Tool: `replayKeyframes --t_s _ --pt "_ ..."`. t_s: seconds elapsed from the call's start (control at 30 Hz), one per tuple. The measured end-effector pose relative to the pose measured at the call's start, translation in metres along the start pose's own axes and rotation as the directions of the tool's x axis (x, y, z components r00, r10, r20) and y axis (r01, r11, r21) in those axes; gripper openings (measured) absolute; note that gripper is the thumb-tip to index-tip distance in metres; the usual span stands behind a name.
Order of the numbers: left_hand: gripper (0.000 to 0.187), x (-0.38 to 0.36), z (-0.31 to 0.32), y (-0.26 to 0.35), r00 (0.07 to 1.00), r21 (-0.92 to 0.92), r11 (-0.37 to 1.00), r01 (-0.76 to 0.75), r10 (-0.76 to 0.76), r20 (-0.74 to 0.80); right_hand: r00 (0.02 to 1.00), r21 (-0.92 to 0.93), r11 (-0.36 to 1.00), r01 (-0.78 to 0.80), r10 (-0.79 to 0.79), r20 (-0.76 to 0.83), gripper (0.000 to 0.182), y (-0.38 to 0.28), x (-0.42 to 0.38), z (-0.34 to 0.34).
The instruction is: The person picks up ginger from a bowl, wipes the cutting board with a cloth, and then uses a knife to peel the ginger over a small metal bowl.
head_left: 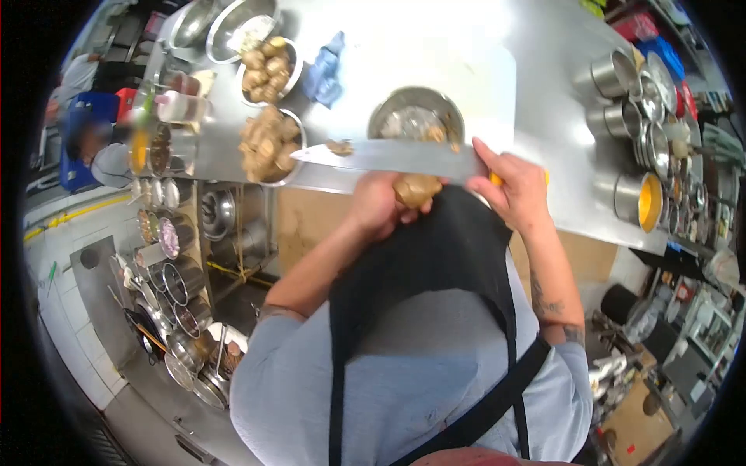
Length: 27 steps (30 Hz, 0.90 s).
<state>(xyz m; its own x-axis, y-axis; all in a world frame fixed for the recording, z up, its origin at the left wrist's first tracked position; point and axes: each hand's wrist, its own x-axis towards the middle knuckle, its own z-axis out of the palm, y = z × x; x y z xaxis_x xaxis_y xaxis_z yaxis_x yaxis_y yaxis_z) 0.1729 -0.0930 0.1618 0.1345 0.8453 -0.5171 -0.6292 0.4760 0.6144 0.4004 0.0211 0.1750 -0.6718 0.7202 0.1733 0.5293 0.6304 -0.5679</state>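
My right hand (517, 185) is closed around the yellow handle of a large kitchen knife (404, 158), its broad blade lying flat across the view and pointing left. My left hand (376, 203) grips a brown piece of ginger (416, 189) just below the blade, in front of the black apron. Beyond the knife stands a steel bowl (381, 105) with small yellowish pieces and something pale and shiny inside. A small brown scrap (339, 147) shows by the blade near its tip. Knobbly ginger roots (266, 144) heap up in a bowl to the left.
Behind the ginger sits another bowl of rounder brown pieces (266, 71), beside a crumpled blue cloth (325, 70). A white cutting board (493, 93) lies on the steel table (548, 155). Steel pots (614, 75) line the right side. At far left, a person (109, 163) is partly visible.
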Motion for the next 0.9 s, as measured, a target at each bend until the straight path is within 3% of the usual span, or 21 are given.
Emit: replayKeyframes --t_s 0.07,0.1,0.2,0.3,0.47,0.53,0.73,0.9 --pt "0.042 0.004 -0.002 0.001 0.997 -0.051 0.997 -0.062 0.065 0.047 0.978 0.244 0.954 -0.172 0.135 0.162 0.058 0.003 -0.002 0.006" --pt "0.045 0.003 0.002 0.009 0.992 -0.023 0.995 -0.098 0.099 0.078 0.955 0.422 0.867 -0.266 0.176 0.24 0.054 -0.001 -0.001 0.005" --pt "0.077 0.008 -0.003 0.019 0.992 0.088 0.992 -0.094 0.086 0.09 0.953 0.613 0.74 -0.277 0.128 0.275 0.045 -0.013 0.005 -0.002" --pt "0.078 0.011 -0.013 0.027 0.98 0.282 0.943 -0.176 0.143 0.137 0.895 0.638 0.634 -0.437 0.236 0.378 0.029 -0.014 0.008 -0.012" --pt "0.052 0.016 -0.016 0.03 0.972 0.203 0.952 -0.228 0.208 0.113 0.88 0.696 0.538 -0.475 0.308 0.362 0.032 -0.023 0.015 -0.015" --pt "0.054 0.021 -0.018 0.029 0.969 0.243 0.944 -0.225 0.192 0.153 0.867 0.718 0.488 -0.496 0.331 0.373 0.029 -0.02 0.015 -0.012" --pt "0.052 0.017 -0.013 0.025 0.971 0.27 0.95 -0.156 0.097 0.219 0.81 0.62 0.522 -0.586 0.346 0.473 0.022 -0.039 0.023 -0.029" --pt "0.054 0.011 -0.006 0.027 0.963 0.286 0.941 -0.181 0.111 0.246 0.816 0.662 0.478 -0.577 0.365 0.448 0.022 -0.049 0.024 -0.036"
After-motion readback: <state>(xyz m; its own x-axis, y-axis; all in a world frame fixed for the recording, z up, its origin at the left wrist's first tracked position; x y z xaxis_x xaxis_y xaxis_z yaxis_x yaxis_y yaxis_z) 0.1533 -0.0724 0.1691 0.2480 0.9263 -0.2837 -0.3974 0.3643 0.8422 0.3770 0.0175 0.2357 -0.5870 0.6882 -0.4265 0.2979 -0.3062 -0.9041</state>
